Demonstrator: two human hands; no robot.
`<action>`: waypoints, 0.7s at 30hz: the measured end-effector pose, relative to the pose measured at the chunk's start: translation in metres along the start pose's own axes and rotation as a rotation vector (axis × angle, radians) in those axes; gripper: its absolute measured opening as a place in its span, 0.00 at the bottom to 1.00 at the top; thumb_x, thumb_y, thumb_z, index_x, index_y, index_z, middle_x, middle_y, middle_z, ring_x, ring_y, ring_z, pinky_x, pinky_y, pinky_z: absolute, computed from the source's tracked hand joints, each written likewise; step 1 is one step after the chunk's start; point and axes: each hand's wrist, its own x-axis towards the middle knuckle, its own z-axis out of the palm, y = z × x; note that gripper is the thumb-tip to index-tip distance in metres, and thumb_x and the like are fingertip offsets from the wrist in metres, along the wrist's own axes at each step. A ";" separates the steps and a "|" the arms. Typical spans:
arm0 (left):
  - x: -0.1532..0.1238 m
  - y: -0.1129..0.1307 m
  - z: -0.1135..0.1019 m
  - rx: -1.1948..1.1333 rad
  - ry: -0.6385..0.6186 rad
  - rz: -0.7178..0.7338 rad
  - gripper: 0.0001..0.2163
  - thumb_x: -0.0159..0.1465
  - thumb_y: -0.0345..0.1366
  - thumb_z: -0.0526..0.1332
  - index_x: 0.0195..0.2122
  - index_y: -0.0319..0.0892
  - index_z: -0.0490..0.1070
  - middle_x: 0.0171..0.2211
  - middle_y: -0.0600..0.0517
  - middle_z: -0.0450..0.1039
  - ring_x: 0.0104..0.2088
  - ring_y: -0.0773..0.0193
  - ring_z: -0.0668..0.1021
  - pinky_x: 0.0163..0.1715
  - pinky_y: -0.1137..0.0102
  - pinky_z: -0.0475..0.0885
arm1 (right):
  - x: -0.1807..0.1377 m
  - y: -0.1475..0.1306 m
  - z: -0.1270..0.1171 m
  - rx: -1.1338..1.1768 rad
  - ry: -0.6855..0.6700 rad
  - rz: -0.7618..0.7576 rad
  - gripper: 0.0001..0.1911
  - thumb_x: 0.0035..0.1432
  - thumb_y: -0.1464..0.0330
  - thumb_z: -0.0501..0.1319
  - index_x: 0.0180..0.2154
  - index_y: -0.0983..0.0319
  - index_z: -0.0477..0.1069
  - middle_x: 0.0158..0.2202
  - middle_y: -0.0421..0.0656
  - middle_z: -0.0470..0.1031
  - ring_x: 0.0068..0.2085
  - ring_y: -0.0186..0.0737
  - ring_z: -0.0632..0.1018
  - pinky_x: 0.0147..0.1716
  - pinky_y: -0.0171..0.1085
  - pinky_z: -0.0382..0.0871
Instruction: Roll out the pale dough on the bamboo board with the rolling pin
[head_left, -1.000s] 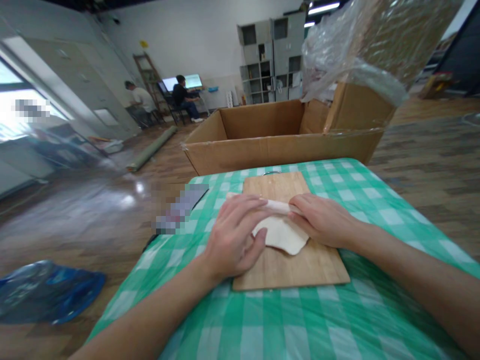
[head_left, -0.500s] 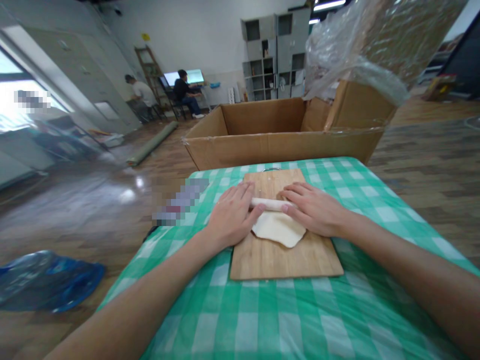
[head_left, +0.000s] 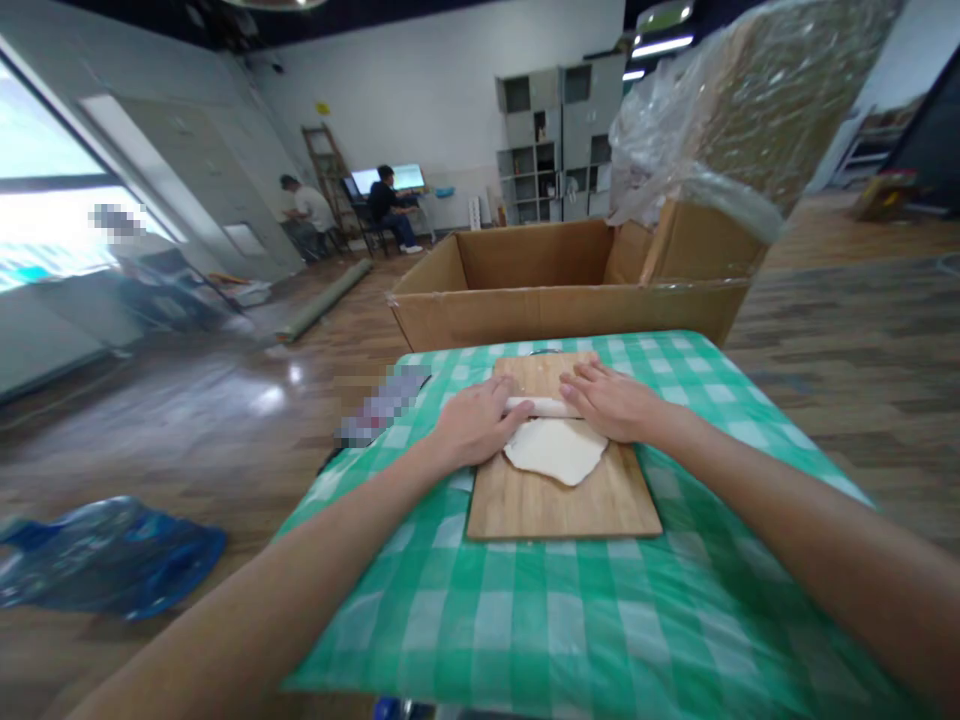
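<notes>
A pale rolling pin (head_left: 553,408) lies crosswise on a wooden cutting board (head_left: 564,515), along the far edge of a flat, uneven sheet of white dough (head_left: 559,450). Over the pin's left end rests my left hand (head_left: 480,418), its thumb on the near side and fingers over the far side. My right hand (head_left: 611,400) presses on the right end, fingers laid forward together and thumb mostly hidden. Both palms cover the pin's ends. The dough's near edge shows on the board, in front of the pin.
A green-and-white checked cloth (head_left: 480,610) covers the table. Beyond it stands a large open cardboard box (head_left: 555,312) with plastic wrap. A blurred-out item (head_left: 386,405) sits at the table's left edge. A blue plastic bag (head_left: 120,555) lies on the floor; several people sit farther back.
The view has tilted up and drawn back a little, showing the table's near edge. My hands and the pin are slightly farther up the board, and more of the dough shows.
</notes>
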 end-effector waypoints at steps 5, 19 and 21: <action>-0.026 0.006 0.004 -0.001 0.122 0.021 0.26 0.76 0.50 0.49 0.65 0.36 0.65 0.65 0.38 0.70 0.64 0.49 0.73 0.65 0.54 0.65 | -0.013 -0.020 -0.008 0.034 0.092 0.127 0.28 0.77 0.59 0.43 0.63 0.69 0.69 0.63 0.58 0.72 0.68 0.58 0.68 0.65 0.55 0.62; -0.054 0.029 -0.020 0.027 0.071 -0.119 0.19 0.78 0.40 0.43 0.43 0.40 0.72 0.44 0.44 0.76 0.38 0.57 0.81 0.38 0.63 0.76 | -0.006 -0.034 -0.023 0.182 -0.021 0.032 0.29 0.78 0.58 0.40 0.61 0.62 0.74 0.65 0.51 0.72 0.69 0.51 0.69 0.68 0.52 0.61; -0.043 0.021 -0.010 0.085 0.100 -0.064 0.15 0.77 0.34 0.45 0.45 0.38 0.72 0.47 0.41 0.75 0.45 0.55 0.80 0.43 0.61 0.77 | 0.008 -0.034 -0.021 0.137 -0.018 0.038 0.25 0.77 0.61 0.44 0.59 0.61 0.75 0.65 0.51 0.73 0.68 0.51 0.70 0.66 0.53 0.63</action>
